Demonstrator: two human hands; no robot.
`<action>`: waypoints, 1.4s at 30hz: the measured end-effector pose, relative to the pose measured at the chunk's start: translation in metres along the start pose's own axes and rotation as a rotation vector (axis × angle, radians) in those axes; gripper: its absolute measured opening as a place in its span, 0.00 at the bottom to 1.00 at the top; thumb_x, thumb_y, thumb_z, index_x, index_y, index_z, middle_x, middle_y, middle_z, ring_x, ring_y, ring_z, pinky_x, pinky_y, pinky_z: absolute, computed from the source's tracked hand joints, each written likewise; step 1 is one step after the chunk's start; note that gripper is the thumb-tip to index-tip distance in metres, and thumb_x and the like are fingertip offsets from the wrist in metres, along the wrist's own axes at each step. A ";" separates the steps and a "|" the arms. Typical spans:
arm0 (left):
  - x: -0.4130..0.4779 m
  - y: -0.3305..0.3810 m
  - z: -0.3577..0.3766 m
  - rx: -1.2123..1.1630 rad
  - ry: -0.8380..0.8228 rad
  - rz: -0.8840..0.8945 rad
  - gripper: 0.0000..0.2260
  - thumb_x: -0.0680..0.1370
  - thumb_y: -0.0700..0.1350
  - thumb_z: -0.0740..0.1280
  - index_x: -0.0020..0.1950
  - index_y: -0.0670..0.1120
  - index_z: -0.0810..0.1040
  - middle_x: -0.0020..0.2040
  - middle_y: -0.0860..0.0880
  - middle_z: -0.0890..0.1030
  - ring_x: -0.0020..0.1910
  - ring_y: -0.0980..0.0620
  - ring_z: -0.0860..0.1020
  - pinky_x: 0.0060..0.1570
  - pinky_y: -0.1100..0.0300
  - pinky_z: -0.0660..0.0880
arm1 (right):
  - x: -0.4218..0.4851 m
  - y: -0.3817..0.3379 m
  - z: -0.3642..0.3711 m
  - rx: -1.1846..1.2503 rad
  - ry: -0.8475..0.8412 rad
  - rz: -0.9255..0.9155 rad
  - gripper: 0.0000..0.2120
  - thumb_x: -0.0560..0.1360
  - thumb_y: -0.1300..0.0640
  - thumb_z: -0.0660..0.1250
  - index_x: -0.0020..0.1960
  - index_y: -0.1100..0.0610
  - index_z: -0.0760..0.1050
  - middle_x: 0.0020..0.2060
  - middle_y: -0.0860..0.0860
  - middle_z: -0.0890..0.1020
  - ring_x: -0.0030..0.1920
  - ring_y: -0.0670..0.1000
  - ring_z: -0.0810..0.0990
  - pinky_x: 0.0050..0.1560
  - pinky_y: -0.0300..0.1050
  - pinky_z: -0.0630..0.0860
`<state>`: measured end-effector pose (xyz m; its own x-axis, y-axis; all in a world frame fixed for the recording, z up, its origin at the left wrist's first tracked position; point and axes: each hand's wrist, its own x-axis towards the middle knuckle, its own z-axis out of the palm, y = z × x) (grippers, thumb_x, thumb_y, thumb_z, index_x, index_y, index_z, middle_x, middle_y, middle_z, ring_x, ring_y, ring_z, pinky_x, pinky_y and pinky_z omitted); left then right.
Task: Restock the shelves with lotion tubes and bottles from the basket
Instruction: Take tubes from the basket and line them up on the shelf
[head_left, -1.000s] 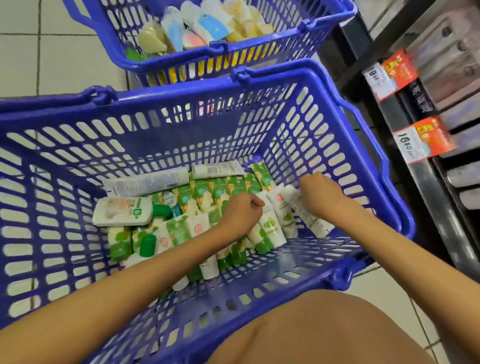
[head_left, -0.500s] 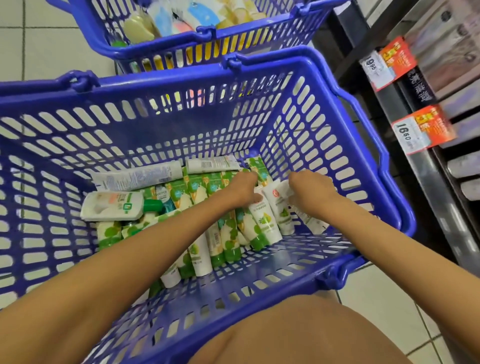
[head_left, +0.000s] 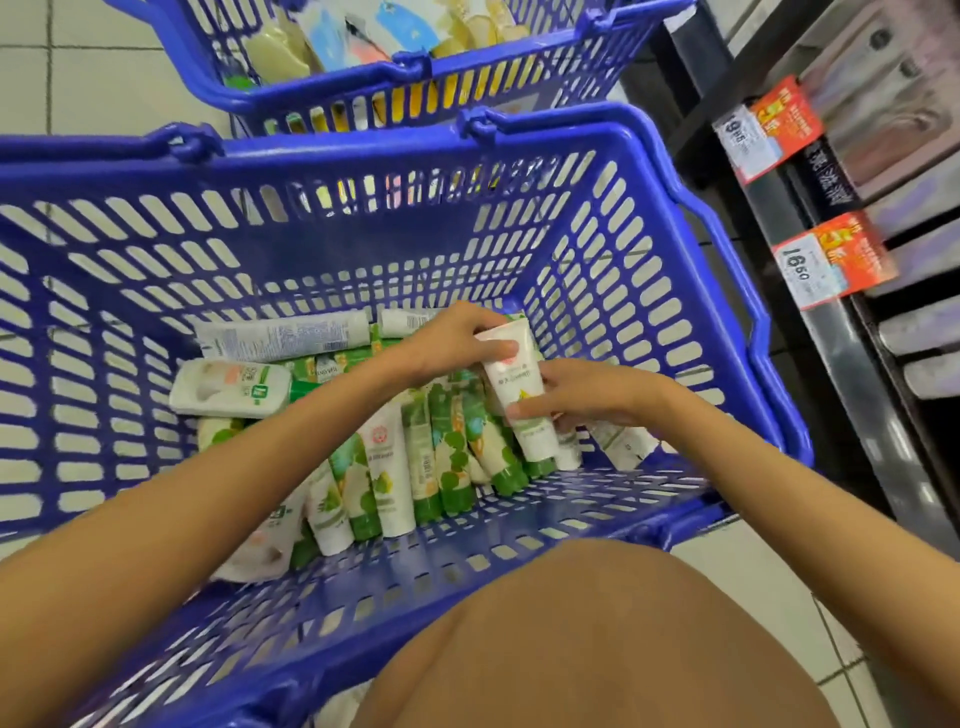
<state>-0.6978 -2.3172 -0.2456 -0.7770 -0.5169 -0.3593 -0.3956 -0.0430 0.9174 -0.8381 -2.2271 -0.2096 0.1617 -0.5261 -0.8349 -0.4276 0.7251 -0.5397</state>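
Note:
A blue plastic basket (head_left: 613, 156) sits on the floor in front of me with several white-and-green lotion tubes (head_left: 415, 467) lying in its bottom. A white bottle with a green cap (head_left: 228, 389) lies at the left of the pile. Both hands are inside the basket. My left hand (head_left: 452, 343) pinches the crimped top end of one white tube (head_left: 519, 384), raised above the others. My right hand (head_left: 587, 395) grips the same tube lower down, thumb across its front. Under my right hand more tubes lie partly hidden.
A second blue basket (head_left: 249, 98) with mixed packets stands just beyond. Dark shelves (head_left: 857, 364) with red-and-white price tags (head_left: 826, 260) run along the right side. Tiled floor (head_left: 78, 67) shows at the left. My bare knee (head_left: 623, 649) fills the bottom centre.
Both hands rummaged among the tubes before; now they have lifted one white tube out of the pile, left hand at its top, right hand lower down.

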 end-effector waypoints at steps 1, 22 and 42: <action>-0.005 0.002 -0.004 -0.076 0.039 -0.025 0.05 0.77 0.39 0.64 0.46 0.39 0.78 0.41 0.45 0.80 0.39 0.54 0.77 0.36 0.66 0.76 | 0.000 -0.002 0.001 0.046 -0.034 -0.010 0.16 0.76 0.58 0.65 0.62 0.53 0.69 0.54 0.49 0.80 0.53 0.47 0.80 0.51 0.40 0.77; -0.091 -0.087 0.065 0.102 0.365 -0.911 0.36 0.76 0.52 0.65 0.70 0.28 0.53 0.69 0.34 0.66 0.67 0.39 0.68 0.63 0.53 0.67 | -0.026 -0.019 0.022 0.382 0.011 -0.233 0.14 0.78 0.50 0.58 0.63 0.53 0.65 0.38 0.53 0.78 0.38 0.50 0.79 0.44 0.46 0.79; -0.082 0.131 0.098 -0.615 0.005 0.181 0.10 0.77 0.36 0.58 0.56 0.44 0.74 0.42 0.50 0.85 0.39 0.56 0.83 0.41 0.65 0.79 | -0.180 0.050 -0.005 0.680 0.243 -0.516 0.06 0.78 0.62 0.58 0.49 0.54 0.71 0.41 0.51 0.80 0.40 0.48 0.78 0.46 0.43 0.74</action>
<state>-0.7342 -2.1963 -0.1128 -0.8023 -0.5657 -0.1905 0.0958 -0.4370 0.8944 -0.8928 -2.0979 -0.0858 -0.0379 -0.8840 -0.4660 0.2799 0.4383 -0.8542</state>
